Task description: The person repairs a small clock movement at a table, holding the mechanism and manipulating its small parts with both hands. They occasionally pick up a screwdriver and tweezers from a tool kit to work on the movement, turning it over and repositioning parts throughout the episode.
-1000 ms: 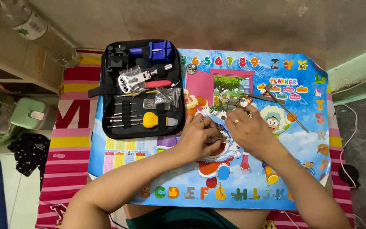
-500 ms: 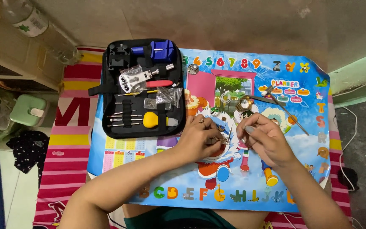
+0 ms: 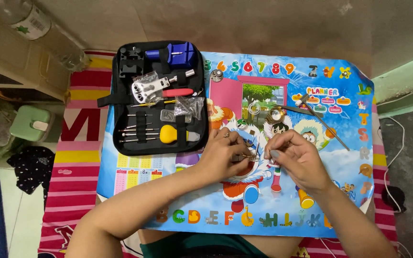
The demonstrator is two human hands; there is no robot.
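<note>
My left hand (image 3: 223, 154) rests on the colourful cartoon mat (image 3: 311, 191), its fingers pinched on a small metal part (image 3: 250, 155) at the mat's middle. My right hand (image 3: 296, 160) is just to the right, fingertips closed on a thin metal tool whose tip meets that part. The part is too small to identify. A round watch case (image 3: 276, 114) and a small ring-shaped piece (image 3: 254, 109) lie on the mat just beyond the hands.
An open black tool kit (image 3: 161, 98) with a blue holder, a red-handled tool and a yellow-handled tool lies at the mat's left. A small hammer (image 3: 317, 117) and tweezers lie at the right. A green box (image 3: 30, 124) and a plastic bottle (image 3: 25, 19) stand off left.
My right hand has moved down and slightly right from beside the watch case to the mat's middle, meeting the left hand. The view has also shifted a little.
</note>
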